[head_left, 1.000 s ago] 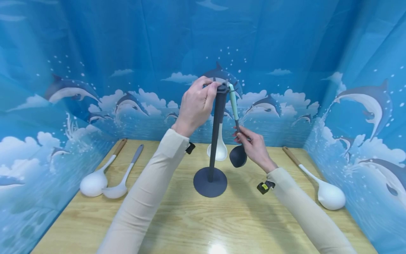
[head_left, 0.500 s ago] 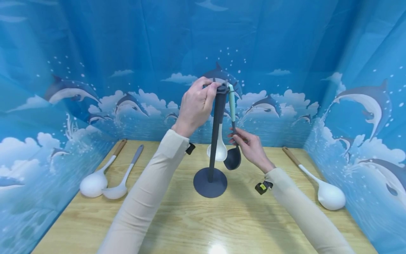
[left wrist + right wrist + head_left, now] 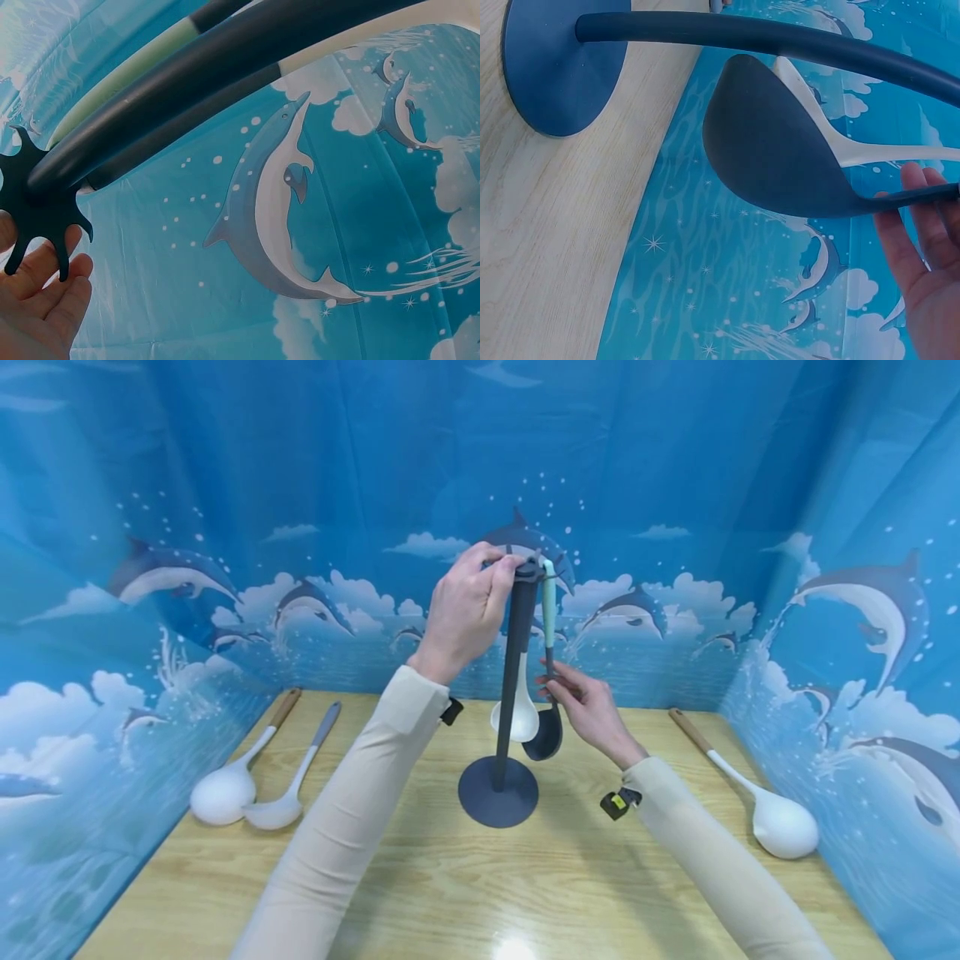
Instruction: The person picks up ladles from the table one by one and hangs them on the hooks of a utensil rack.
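A dark utensil stand [image 3: 501,793] stands upright on the table, with a ring of hooks [image 3: 34,187] on top. My left hand [image 3: 467,610] pinches one of these hooks between thumb and fingers. From the stand's right side hangs a black ladle [image 3: 772,142] with a mint-green handle. Around its dark shaft, below the green part, are the thumb and fingers of my right hand [image 3: 592,706]. A white ladle [image 3: 525,718] with a dark handle hangs behind the pole, overlapped by it and close to the black bowl.
To the left lie a white ladle with a wooden handle [image 3: 223,793] and a white ladle with a grey handle [image 3: 277,810]. Another wooden-handled white ladle [image 3: 783,822] lies at the right. A blue dolphin-print curtain [image 3: 645,468] encloses the table [image 3: 465,885] behind and at both sides.
The black ladle's bowl has swung left toward the pole, and it now hangs nearly straight. My right hand has moved slightly left with it. My left hand stays on the hook.
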